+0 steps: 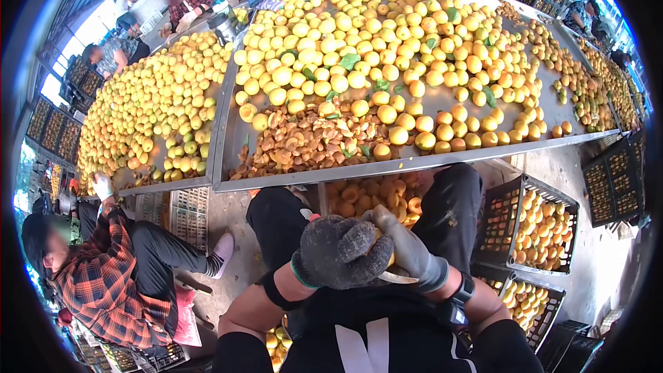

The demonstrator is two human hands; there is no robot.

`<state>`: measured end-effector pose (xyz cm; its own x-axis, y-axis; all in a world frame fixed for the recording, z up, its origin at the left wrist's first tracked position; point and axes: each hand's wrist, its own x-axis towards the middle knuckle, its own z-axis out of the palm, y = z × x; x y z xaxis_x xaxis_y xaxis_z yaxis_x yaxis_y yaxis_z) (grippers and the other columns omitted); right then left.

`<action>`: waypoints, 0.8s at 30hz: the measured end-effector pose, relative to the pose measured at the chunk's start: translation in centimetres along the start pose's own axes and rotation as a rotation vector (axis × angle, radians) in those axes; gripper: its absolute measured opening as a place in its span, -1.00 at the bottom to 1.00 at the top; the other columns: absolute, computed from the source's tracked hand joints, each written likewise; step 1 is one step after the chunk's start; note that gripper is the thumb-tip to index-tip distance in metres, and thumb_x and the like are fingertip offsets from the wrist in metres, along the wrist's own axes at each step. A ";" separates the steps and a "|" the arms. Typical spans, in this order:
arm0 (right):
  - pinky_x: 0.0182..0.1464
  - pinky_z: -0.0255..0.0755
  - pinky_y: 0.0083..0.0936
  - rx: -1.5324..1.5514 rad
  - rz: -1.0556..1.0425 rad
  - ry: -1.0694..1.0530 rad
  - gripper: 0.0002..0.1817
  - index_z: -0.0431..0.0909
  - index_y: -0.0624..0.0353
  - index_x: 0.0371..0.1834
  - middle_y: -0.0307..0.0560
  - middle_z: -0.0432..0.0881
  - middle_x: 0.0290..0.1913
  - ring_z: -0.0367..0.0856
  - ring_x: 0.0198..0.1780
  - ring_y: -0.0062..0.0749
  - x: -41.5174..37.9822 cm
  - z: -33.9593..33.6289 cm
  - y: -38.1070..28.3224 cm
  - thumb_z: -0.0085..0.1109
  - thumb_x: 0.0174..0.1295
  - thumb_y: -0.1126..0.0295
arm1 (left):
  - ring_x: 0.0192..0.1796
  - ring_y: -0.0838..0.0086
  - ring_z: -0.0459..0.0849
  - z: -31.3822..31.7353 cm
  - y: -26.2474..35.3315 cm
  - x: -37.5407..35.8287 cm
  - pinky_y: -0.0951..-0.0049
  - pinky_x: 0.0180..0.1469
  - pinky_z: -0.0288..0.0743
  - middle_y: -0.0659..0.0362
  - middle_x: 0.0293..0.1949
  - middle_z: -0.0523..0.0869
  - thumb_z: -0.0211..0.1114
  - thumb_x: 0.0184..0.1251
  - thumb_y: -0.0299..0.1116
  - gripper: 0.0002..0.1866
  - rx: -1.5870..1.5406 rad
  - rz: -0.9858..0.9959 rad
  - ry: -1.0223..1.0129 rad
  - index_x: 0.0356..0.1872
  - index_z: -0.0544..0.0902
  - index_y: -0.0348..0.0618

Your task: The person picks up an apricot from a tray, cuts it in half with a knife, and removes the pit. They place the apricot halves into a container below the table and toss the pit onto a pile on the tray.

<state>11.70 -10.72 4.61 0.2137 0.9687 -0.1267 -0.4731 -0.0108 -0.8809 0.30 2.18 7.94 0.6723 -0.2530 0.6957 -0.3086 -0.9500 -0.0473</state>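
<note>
Both my gloved hands meet above my lap, in front of the metal table. My left hand (pixel 345 249), in a dark knit glove, is closed with its fingers curled against the right. My right hand (pixel 411 249), in a grey coated glove, is closed around a yellow apricot (pixel 391 260), mostly hidden between the hands. A pale, thin curved blade (pixel 400 278) sticks out below the fingers; which hand grips it is hidden. Under the table edge, between my knees, lie orange apricot halves (pixel 373 197).
Whole apricots (pixel 331 41) cover the metal table (pixel 442 94), with a heap of brown stones (pixel 311 139) near its front edge. Black crates of apricots (pixel 542 231) stand at my right. A person in a plaid shirt (pixel 114 280) sits at my left; others work around the tables.
</note>
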 end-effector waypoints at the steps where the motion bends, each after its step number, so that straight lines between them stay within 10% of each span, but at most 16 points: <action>1: 0.05 0.33 -0.49 0.000 -0.002 0.000 -0.61 0.37 0.24 -0.06 -0.10 0.47 -0.12 0.46 -0.08 -0.44 -0.1 0.2 -0.2 -0.44 0.54 0.19 | -0.38 0.26 0.62 -0.1 0.3 0.3 0.31 -0.41 0.48 0.13 -0.21 0.51 0.56 -0.18 0.05 -0.46 0.000 0.002 0.000 -0.16 0.68 -0.01; 13: -0.15 0.42 -0.42 -0.682 -0.504 0.594 -0.60 0.45 0.30 -0.17 0.05 0.56 -0.27 0.56 -0.23 -0.20 1.6 1.9 -0.9 -0.27 0.43 0.17 | -0.35 0.28 0.61 3.1 2.5 3.5 0.37 -0.26 0.50 0.07 -0.38 0.60 0.42 0.04 -0.45 -0.82 -0.353 -0.684 0.357 -0.34 0.61 -0.21; 17: -0.17 0.40 -0.38 -0.713 -0.696 0.653 -0.62 0.47 0.35 -0.19 0.09 0.54 -0.28 0.54 -0.27 -0.14 3.1 -1.1 2.0 -0.30 0.41 0.26 | -0.44 0.52 0.56 5.1 1.8 3.1 0.43 -0.43 0.43 0.23 -0.43 0.59 0.27 0.30 -0.41 -0.93 -0.725 -1.016 0.426 -0.30 0.56 -0.15; 19: -0.21 0.39 -0.34 -0.862 -0.608 0.662 -0.55 0.46 0.33 -0.18 0.11 0.54 -0.31 0.52 -0.32 -0.14 3.4 -2.6 2.7 -0.34 0.45 0.15 | -0.61 0.56 0.45 6.0 0.9 2.5 0.53 -0.61 0.31 0.27 -0.48 0.55 0.21 0.37 -0.27 -0.87 -1.444 -1.529 0.630 -0.24 0.54 -0.08; 21: -0.25 0.41 -0.35 -0.515 -0.556 0.546 -0.50 0.45 0.29 -0.11 0.05 0.56 -0.30 0.53 -0.31 -0.21 3.4 -4.6 2.5 -0.35 0.47 0.05 | -0.72 0.55 0.33 6.0 -0.5 0.5 0.60 -0.73 0.19 0.24 -0.50 0.56 0.06 0.43 -0.06 -0.72 -1.865 -1.623 0.590 -0.21 0.55 -0.05; 23: -0.26 0.46 -0.40 0.733 -0.099 -0.151 -0.46 0.44 0.24 -0.08 -0.01 0.57 -0.25 0.53 -0.30 -0.30 2.9 -6.3 3.3 -0.38 0.48 -0.04 | -0.77 0.54 0.29 5.8 -1.5 -0.7 0.60 -0.76 0.13 0.23 -0.53 0.53 0.06 0.42 -0.09 -0.72 -1.955 -1.583 0.589 -0.16 0.52 -0.08; 24: -0.24 0.51 -0.49 0.779 -0.045 -0.143 -0.42 0.44 0.22 0.00 -0.02 0.59 -0.17 0.57 -0.27 -0.32 3.2 -6.4 3.9 -0.41 0.48 -0.08 | -0.78 0.54 0.28 5.6 -1.7 -0.7 0.61 -0.76 0.12 0.23 -0.59 0.51 0.05 0.41 -0.04 -0.68 -1.973 -1.675 0.739 -0.17 0.53 -0.09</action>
<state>16.01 -9.23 -2.11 0.1596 0.9871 0.0076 -0.9398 0.1543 -0.3047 4.10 2.94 3.54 0.7855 0.4534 -0.4212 -0.2745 0.8653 0.4195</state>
